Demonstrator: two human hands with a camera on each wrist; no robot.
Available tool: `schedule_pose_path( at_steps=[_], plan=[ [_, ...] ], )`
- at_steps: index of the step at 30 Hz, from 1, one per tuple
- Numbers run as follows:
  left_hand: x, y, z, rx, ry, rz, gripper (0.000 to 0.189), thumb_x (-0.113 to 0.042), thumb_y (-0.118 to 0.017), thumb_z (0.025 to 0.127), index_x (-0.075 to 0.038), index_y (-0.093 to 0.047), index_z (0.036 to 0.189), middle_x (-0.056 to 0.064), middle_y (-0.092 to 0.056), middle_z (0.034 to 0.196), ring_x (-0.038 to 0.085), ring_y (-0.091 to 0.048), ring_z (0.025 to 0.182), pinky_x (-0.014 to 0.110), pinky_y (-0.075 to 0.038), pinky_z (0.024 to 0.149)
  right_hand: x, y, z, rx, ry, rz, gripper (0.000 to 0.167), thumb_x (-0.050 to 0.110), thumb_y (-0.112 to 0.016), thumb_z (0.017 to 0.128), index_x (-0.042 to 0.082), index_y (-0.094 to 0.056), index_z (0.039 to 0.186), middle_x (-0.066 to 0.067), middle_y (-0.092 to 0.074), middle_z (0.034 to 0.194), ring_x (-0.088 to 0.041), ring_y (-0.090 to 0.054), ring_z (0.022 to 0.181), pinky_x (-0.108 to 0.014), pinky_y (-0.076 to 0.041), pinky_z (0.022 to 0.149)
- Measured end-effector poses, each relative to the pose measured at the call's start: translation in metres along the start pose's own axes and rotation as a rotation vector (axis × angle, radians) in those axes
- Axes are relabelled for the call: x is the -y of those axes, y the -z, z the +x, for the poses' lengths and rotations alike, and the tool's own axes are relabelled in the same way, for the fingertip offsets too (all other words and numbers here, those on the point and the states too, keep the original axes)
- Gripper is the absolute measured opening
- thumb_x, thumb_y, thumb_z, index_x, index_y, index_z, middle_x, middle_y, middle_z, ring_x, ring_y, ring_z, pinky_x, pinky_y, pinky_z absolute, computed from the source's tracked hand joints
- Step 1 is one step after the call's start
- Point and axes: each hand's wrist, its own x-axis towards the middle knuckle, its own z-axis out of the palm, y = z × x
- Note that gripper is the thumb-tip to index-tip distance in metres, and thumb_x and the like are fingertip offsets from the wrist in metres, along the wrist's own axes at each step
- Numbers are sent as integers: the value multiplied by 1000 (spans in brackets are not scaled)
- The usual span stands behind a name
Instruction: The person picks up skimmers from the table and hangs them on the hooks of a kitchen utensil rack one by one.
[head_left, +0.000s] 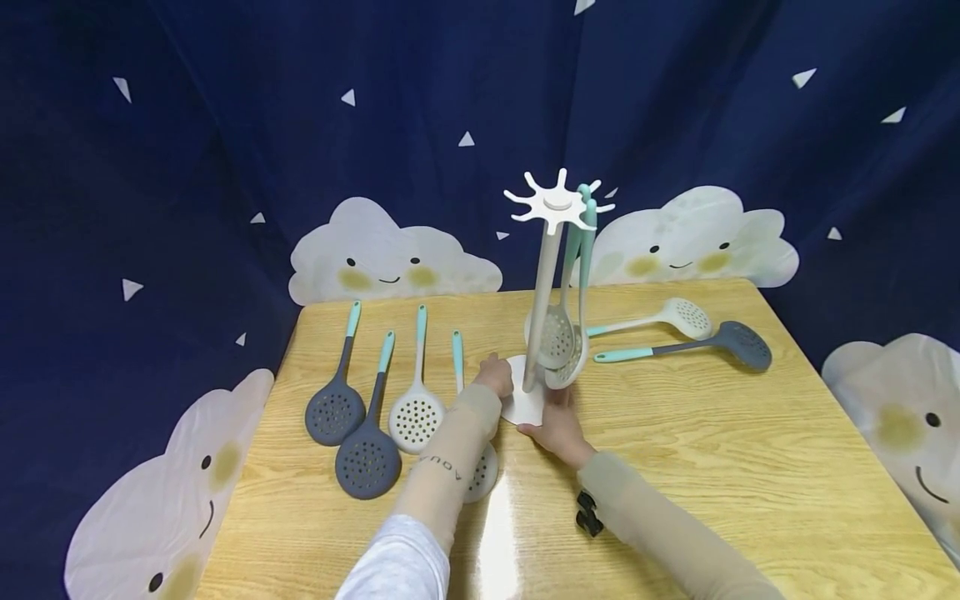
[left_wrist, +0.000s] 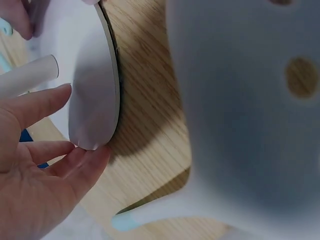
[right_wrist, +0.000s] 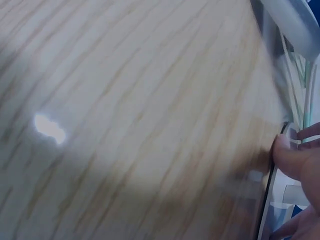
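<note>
**White stand held low, from two sides**

I go from left to right, with the stand's base as the centre of the clock. Toward eight and nine o'clock lie two dark skimmers and a light skimmer; at seven, a second light one is partly covered by the left sleeve. The left hand, at ten, grips the rim with bent fingertips, its thumb above; how firmly, I cannot tell. The stand is near the middle of the table, and perforated utensils hang toward three o'clock. The right hand, at four, is clamped on the rim, thumb in front. Between two and three lie a white skimmer and a dark spoon. The present step seems to be positioning the stand; the next move, I think, calls for an even hold, so that nothing swings.
</note>
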Motion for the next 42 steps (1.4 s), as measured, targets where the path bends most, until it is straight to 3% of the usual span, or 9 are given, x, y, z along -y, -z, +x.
schedule_pose_path(
  at_steps=[7,14,17,19,24,28,31,36,42],
  plan=[
    [-1,-4,11,7,36,-18,27,-6,-56,86,3,-61,111,18,-36,135,35,-39,117,38,-45,89,2,1,2,59,-31,-42,96,28,-77,70,-16,-22,136,-33,-10,144,-45,-5,133,-57,-8,106],
    [38,-112,136,-196,19,70,24,-16,-65,76,-4,-65,97,16,-43,112,34,-43,97,39,-46,72,-2,5,6,78,-45,-35,104,27,-80,67,-14,-16,138,-31,-11,145,-43,-7,134,-54,-7,108],
    [43,-132,158,-238,34,63,24,-19,-65,75,-5,-64,94,17,-42,106,35,-42,92,39,-45,66,-5,7,8,95,-19,-28,101,22,-81,65,-14,-21,137,-31,-16,144,-42,-11,134,-54,-9,108],
    [33,-112,133,-195,59,65,23,-19,-65,77,-5,-65,95,17,-43,108,34,-42,94,38,-45,68,-7,9,11,121,-5,-33,99,21,-81,65,-15,-22,137,-31,-18,144,-42,-13,134,-53,-9,108],
    [-4,-27,27,-89,86,41,20,-15,-61,82,-1,-66,95,19,-50,105,31,-44,94,35,-42,73,-13,14,16,185,33,-67,99,23,-81,64,-13,-25,137,-31,-23,142,-43,-15,133,-54,-10,108],
    [-21,9,-32,-124,102,11,20,-14,-60,84,3,-66,93,20,-52,105,29,-44,92,30,-39,74,-18,19,19,239,52,-73,99,24,-80,64,-13,-24,137,-32,-22,142,-45,-15,133,-53,-12,108],
    [-25,9,-38,-155,134,19,20,-17,-62,82,1,-67,90,20,-52,104,28,-44,92,31,-39,73,-21,22,22,265,67,-70,99,24,-80,65,-15,-24,136,-33,-22,141,-46,-16,132,-52,-14,108],
    [-19,-11,-11,-153,165,30,22,-20,-63,80,1,-66,87,21,-51,99,31,-45,92,37,-40,71,-28,25,28,302,131,-91,100,23,-80,64,-17,-23,135,-34,-22,141,-47,-20,131,-51,-18,107],
    [-18,-13,-5,-106,179,-2,26,-20,-63,82,4,-66,92,25,-50,102,34,-46,92,37,-43,69,-34,29,33,366,160,-110,96,23,-78,68,-15,-23,136,-33,-19,143,-45,-19,132,-50,-20,107]
  ],
)
